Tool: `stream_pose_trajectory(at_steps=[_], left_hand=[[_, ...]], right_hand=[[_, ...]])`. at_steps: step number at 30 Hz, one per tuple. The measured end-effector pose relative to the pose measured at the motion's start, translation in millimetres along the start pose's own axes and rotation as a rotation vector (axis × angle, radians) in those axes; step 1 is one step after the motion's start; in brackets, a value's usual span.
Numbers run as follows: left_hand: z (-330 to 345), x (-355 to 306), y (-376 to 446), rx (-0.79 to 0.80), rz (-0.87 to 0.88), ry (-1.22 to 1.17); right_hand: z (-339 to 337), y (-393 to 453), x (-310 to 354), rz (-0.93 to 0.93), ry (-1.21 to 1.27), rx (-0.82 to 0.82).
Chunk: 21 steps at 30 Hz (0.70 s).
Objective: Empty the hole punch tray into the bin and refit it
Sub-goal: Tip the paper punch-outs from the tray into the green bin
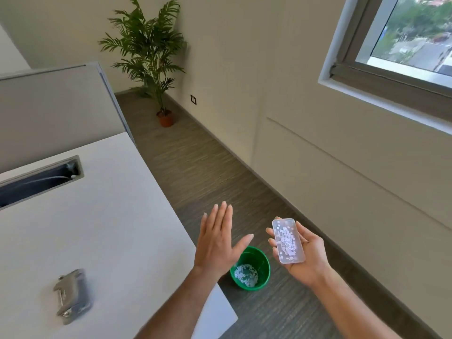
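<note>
My right hand [307,256] holds the clear plastic tray [288,241] face up, with several white paper dots lying in it. The tray is in the air to the upper right of the green bin [263,265], which stands on the floor with a heap of white dots inside. My left hand [217,241] is flat with fingers spread, holding nothing, above the bin's left rim and the desk corner. The grey metal hole punch [72,296] lies on the white desk [110,228] at the lower left, away from both hands.
A recessed cable slot [41,182] is set in the desk's far side, before a grey partition [53,108]. A potted plant [156,64] stands in the far corner. The wall and a window [411,45] run along the right, with wood-look floor between.
</note>
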<state>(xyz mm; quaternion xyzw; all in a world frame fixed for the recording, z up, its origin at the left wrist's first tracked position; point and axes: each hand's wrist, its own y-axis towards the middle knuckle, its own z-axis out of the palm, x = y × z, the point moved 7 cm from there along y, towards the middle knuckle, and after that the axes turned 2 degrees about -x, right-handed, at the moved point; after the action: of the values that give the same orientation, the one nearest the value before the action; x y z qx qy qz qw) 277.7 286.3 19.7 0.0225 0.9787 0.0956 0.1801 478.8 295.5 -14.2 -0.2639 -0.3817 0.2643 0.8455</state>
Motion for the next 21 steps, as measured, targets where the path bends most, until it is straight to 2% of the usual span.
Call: stream_pose_trajectory(at_steps=[6, 11, 18, 21], left_hand=[[49.2, -32.3, 17.7, 0.035, -0.124, 0.087], [89.4, -41.2, 17.0, 0.058, -0.218, 0.1], [196.7, -20.7, 7.2, 0.17, -0.277, 0.11], [258.2, -2.4, 2.6, 0.164, -0.316, 0.126]], right_hand=[[-49.3, 29.9, 49.1, 0.069, -0.025, 0.003], [-80.5, 65.0, 63.0, 0.09, -0.048, -0.028], [-127.9, 145.8, 21.8, 0.151, -0.059, -0.073], [-158.0, 200.2, -12.1, 0.173, -0.064, -0.089]])
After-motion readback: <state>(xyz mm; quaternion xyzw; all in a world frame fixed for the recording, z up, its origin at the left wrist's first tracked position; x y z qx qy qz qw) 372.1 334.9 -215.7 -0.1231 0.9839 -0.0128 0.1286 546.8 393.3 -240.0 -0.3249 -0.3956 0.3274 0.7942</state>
